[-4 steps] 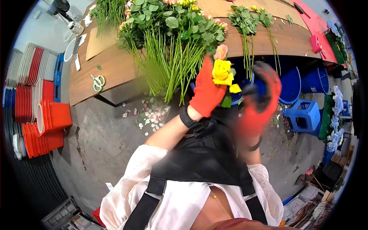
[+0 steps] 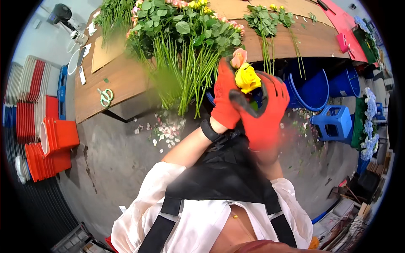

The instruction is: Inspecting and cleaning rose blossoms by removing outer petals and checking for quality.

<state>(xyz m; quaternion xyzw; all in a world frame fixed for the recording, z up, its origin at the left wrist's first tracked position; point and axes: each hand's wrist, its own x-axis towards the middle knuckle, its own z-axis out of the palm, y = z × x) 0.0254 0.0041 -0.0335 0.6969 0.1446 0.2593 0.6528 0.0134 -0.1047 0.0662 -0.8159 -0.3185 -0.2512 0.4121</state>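
The left hand [image 2: 225,99] and right hand [image 2: 263,111], in red gloves, are both gripping yellow and pink roses [image 2: 245,76], probably protecting against thorns, above the bench [image 2: 122,80].

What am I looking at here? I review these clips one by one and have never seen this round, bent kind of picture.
There is no machine here. A person wears a wide fisheye camera on the head, looking down, so straight edges bend near the rim. The white shirt and black apron straps at the bottom are the wearer's own.

Both hands wear red gloves. The left hand and right hand are raised together in front of the chest, around a yellow rose with a pink rose just above it. Which hand actually grips the stems is hard to tell.

Beyond them is a wooden table with a big pile of long-stemmed flowers and green-handled scissors. Blue buckets stand beneath, and stacked red pots on the left.
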